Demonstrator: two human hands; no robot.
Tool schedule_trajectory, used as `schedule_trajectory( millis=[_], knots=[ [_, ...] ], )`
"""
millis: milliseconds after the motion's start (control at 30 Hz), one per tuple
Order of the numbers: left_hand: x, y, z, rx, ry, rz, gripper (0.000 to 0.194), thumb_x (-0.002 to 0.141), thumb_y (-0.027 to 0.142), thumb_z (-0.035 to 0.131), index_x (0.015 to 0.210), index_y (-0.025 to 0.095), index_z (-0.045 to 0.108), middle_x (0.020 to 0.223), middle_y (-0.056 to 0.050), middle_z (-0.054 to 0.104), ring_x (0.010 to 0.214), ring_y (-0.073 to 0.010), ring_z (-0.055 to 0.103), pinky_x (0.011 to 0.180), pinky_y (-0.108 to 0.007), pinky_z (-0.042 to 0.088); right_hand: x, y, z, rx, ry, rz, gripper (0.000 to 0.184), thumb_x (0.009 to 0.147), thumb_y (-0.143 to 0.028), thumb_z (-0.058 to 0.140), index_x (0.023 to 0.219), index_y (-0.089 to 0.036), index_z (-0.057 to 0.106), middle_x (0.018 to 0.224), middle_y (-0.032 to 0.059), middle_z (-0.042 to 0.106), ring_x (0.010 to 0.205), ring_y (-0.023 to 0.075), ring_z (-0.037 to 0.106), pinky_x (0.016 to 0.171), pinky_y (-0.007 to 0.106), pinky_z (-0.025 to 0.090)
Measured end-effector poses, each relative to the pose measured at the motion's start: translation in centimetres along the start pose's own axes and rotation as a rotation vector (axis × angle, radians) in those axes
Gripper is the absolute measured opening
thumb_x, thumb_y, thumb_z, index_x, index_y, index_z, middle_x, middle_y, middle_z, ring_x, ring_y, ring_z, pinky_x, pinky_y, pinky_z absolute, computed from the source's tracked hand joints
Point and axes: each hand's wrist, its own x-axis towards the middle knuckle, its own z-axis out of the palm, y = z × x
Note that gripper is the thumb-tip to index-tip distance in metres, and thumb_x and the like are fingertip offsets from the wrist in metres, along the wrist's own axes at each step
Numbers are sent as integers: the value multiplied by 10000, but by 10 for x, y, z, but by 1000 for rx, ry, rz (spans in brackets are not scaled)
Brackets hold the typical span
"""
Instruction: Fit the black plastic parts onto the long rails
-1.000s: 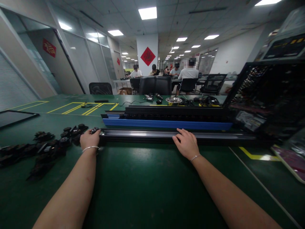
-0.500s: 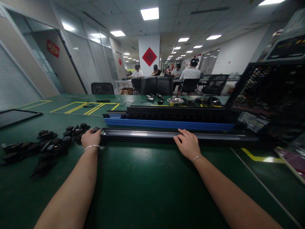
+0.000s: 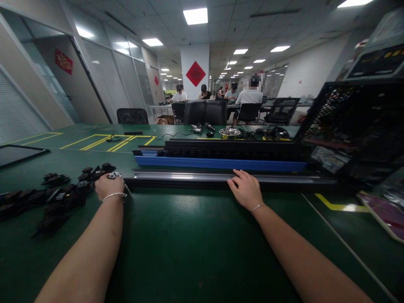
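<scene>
A long black rail with a shiny silver channel (image 3: 189, 176) lies crosswise on the green table. My right hand (image 3: 246, 188) rests on its near side, right of the middle, fingers stretched out and partly spread. Just off the rail's left end, my left hand (image 3: 109, 186) is closed around a small black part with a silvery top (image 3: 115, 175); its exact kind is unclear. Several similar black parts (image 3: 71, 191) lie in a loose heap to the left of that hand. A thin light strip shows between the hand and the rail's end.
Behind the rail lie a blue profile (image 3: 221, 163) and black profiles (image 3: 227, 145). A metal bowl (image 3: 229, 133), cables and power tools (image 3: 202, 127) sit farther back. A black perforated case (image 3: 353, 122) stands at the right. People work at a distant table.
My left hand has drawn left, away from the rail's end, with the small black part in it. My right hand stays in place on the rail. The view has shifted slightly.
</scene>
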Motion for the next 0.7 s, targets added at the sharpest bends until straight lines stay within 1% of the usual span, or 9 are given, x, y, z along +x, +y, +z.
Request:
schedule_trajectory(
  millis=[67, 133, 200, 333, 467, 533, 567, 633, 700],
  knots=[
    [6, -3, -7, 82, -19, -106, 436, 562, 270, 617, 985, 163, 636, 1054, -170, 580, 1005, -393, 527, 759, -600, 431, 0, 0, 0, -1, -2, 2, 352, 884, -412, 395, 782, -236, 682, 1264, 41, 568, 1209, 235, 454, 965, 448, 351],
    [15, -9, -14, 184, -56, -210, 484, 535, 262, 633, 1018, 225, 632, 1158, -142, 555, 1073, -391, 498, 800, -579, 425, 0, -1, 0, -4, 0, 8, 356, 884, -415, 393, 780, -233, 680, 1262, 42, 569, 1208, 234, 453, 963, 444, 351],
    [23, -16, -18, 236, -73, -254, 513, 534, 254, 625, 1046, 251, 620, 1223, -129, 531, 1107, -381, 482, 830, -555, 418, 0, -1, 0, -8, 1, 9, 356, 884, -413, 392, 780, -230, 679, 1260, 43, 570, 1206, 231, 453, 961, 438, 351],
    [25, -22, -20, 218, -32, -248, 543, 530, 253, 624, 1072, 262, 594, 1292, -127, 494, 1159, -396, 440, 867, -577, 379, 0, -2, 0, -18, 1, 14, 351, 883, -412, 395, 776, -231, 677, 1258, 42, 571, 1203, 229, 455, 959, 432, 351],
    [15, -8, -18, 120, 105, -202, 587, 558, 301, 645, 1129, 198, 558, 1299, -162, 491, 1201, -407, 385, 906, -605, 331, 0, -3, 0, -21, 4, 27, 344, 882, -408, 398, 782, -235, 678, 1264, 35, 568, 1208, 229, 452, 961, 433, 347],
    [10, 6, -19, 11, 217, -53, 545, 620, 286, 613, 1146, 165, 537, 1283, -161, 506, 1208, -372, 387, 937, -596, 316, 0, -3, 0, -20, 2, 27, 344, 883, -407, 395, 786, -237, 678, 1267, 32, 566, 1212, 228, 449, 963, 433, 345],
    [7, 15, -20, -56, 248, 75, 506, 656, 269, 589, 1146, 157, 528, 1261, -148, 524, 1204, -339, 399, 962, -580, 306, 0, -3, 0, -19, 1, 27, 347, 883, -408, 392, 786, -238, 678, 1267, 32, 566, 1214, 228, 448, 963, 433, 344],
    [-3, 37, -23, -171, 281, 375, 442, 730, 255, 533, 1151, 121, 509, 1233, -140, 534, 1200, -268, 420, 1035, -512, 259, 0, -2, 1, -16, 2, 28, 349, 883, -410, 390, 785, -238, 677, 1264, 32, 568, 1211, 229, 450, 961, 434, 347],
    [-25, 64, -23, -291, 252, 565, 404, 806, 292, 475, 1161, 102, 503, 1248, -149, 503, 1219, -239, 400, 1044, -445, 282, 1, -2, 0, -6, 5, 34, 343, 880, -412, 394, 788, -240, 676, 1258, 31, 573, 1206, 230, 455, 955, 435, 354]
  ],
)
